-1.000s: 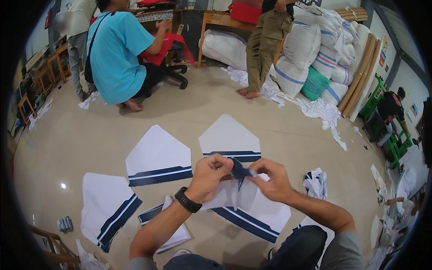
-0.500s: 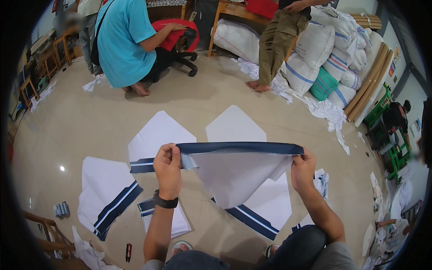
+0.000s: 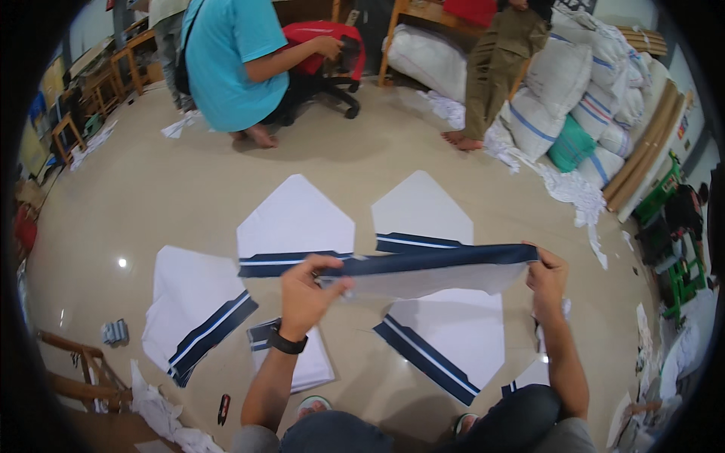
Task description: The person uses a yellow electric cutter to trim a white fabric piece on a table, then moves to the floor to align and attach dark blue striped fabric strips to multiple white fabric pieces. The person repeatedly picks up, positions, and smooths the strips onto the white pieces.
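Stretched level between my hands is a white cloth piece with a navy band (image 3: 445, 260) along its upper edge; its white part hangs below, foreshortened. My left hand (image 3: 306, 294), with a dark wristband, has its left end between thumb and fingers, the grip looking loose. My right hand (image 3: 547, 283) pinches the right end. Similar pointed white pieces with navy, white-striped bands lie on the floor: one at far left centre (image 3: 296, 215), one at far right (image 3: 423, 204) partly behind the held cloth, one at left (image 3: 200, 291), and one below the held cloth (image 3: 461, 332).
A folded white cloth (image 3: 302, 366) lies by my left forearm, a small red-and-black tool (image 3: 224, 408) nearer. A wooden chair (image 3: 83, 370) stands at left. Beyond, a person in a blue shirt (image 3: 234, 60) crouches by a red office chair (image 3: 332, 53); white sacks (image 3: 555, 75) are piled at right.
The held cloth's hanging part has swung up and looks shallower. My left thumb and fingers have spread somewhat. The whole view has shifted, with the floor pieces now farther right.
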`<state>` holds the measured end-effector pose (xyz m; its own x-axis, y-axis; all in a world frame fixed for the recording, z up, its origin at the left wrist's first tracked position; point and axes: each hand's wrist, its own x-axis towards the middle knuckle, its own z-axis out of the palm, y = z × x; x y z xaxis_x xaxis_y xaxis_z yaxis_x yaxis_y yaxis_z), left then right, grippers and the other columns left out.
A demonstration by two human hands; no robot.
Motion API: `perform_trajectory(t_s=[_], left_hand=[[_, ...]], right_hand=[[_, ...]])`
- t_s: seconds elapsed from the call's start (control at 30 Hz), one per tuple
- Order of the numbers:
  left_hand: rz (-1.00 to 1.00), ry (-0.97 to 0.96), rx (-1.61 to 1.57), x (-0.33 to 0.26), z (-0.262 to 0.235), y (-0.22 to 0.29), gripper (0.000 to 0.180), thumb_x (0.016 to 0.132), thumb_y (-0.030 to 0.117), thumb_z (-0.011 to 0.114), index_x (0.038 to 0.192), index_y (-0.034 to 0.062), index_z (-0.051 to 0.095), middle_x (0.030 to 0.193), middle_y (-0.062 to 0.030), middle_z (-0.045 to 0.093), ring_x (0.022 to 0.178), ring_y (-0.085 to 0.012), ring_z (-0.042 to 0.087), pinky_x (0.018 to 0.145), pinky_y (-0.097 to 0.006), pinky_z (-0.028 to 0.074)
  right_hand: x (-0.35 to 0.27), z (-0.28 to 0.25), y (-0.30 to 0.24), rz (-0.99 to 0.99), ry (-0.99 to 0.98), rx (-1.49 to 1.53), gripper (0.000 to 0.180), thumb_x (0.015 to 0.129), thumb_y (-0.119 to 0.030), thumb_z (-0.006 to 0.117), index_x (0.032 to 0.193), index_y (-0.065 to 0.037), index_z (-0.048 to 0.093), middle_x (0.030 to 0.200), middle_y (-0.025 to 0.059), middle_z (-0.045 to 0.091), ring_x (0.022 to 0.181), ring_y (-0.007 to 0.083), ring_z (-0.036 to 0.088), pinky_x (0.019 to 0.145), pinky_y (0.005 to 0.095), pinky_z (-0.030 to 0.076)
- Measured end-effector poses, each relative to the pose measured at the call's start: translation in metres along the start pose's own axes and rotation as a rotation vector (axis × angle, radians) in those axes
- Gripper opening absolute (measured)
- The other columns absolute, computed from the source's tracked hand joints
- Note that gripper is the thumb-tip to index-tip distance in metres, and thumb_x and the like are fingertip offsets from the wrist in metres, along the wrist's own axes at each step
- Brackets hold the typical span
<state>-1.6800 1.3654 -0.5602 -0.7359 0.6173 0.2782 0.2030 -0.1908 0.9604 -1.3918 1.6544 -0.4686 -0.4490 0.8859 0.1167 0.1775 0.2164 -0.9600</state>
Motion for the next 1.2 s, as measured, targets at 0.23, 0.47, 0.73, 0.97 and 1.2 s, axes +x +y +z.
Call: perform_trajectory(t_s=[0.23, 0.47, 0.73, 0.97, 1.2], left_hand=[[-0.072, -0.347, 0.305, -0.087, -0.011, -0.012, 0.033, 0.075, -0.007, 0.072, 0.108, 0.0022, 0.071, 0.096, -0.0111, 0.071, 0.075, -0.018, 0.065, 0.069, -0.027, 0.052], [-0.071, -0.19, 0.328, -0.074, -0.007, -0.027, 0.029, 0.076, -0.009, 0.069, 0.103, 0.002, 0.071, 0.087, -0.0116, 0.072, 0.074, -0.0184, 0.066, 0.071, -0.028, 0.052], [0.115, -0.255, 0.457, 0.033, 0.039, -0.058, 0.027, 0.08, -0.01, 0.063, 0.104, -0.0001, 0.071, 0.085, -0.0081, 0.069, 0.074, -0.0119, 0.06, 0.065, -0.024, 0.049], [-0.338, -0.111, 0.111, 0.077, 0.056, -0.029, 0.032, 0.095, 0.007, 0.053, 0.123, -0.0028, 0.065, 0.093, -0.0094, 0.067, 0.071, -0.0135, 0.064, 0.059, -0.022, 0.048], [-0.214, -0.217, 0.097, 0.095, 0.053, -0.013, 0.036, 0.099, 0.014, 0.052, 0.13, -0.0029, 0.058, 0.112, -0.0135, 0.067, 0.092, -0.0213, 0.07, 0.068, -0.026, 0.051]], right_hand=[[-0.012, -0.034, -0.004, 0.045, -0.235, 0.274, 0.025, 0.093, -0.01, 0.059, 0.104, 0.009, 0.068, 0.08, 0.0118, 0.068, 0.068, 0.0172, 0.065, 0.062, 0.0296, 0.052], [-0.002, -0.044, 0.021, 0.134, -0.117, 0.417, 0.028, 0.095, -0.019, 0.059, 0.097, 0.007, 0.069, 0.091, 0.0124, 0.07, 0.077, 0.0175, 0.066, 0.072, 0.0322, 0.053], [0.074, -0.057, 0.097, 0.176, -0.065, 0.448, 0.02, 0.096, -0.015, 0.061, 0.11, -0.001, 0.063, 0.103, 0.007, 0.067, 0.097, 0.0165, 0.064, 0.088, 0.0319, 0.047], [0.102, -0.051, 0.113, 0.102, -0.025, 0.434, 0.032, 0.095, -0.014, 0.065, 0.122, 0.003, 0.059, 0.11, 0.0072, 0.066, 0.104, 0.0161, 0.062, 0.095, 0.0311, 0.044], [0.075, -0.08, 0.087, 0.0, 0.043, 0.39, 0.032, 0.094, -0.009, 0.065, 0.122, 0.006, 0.059, 0.114, 0.0114, 0.065, 0.104, 0.0151, 0.062, 0.093, 0.0276, 0.049]])
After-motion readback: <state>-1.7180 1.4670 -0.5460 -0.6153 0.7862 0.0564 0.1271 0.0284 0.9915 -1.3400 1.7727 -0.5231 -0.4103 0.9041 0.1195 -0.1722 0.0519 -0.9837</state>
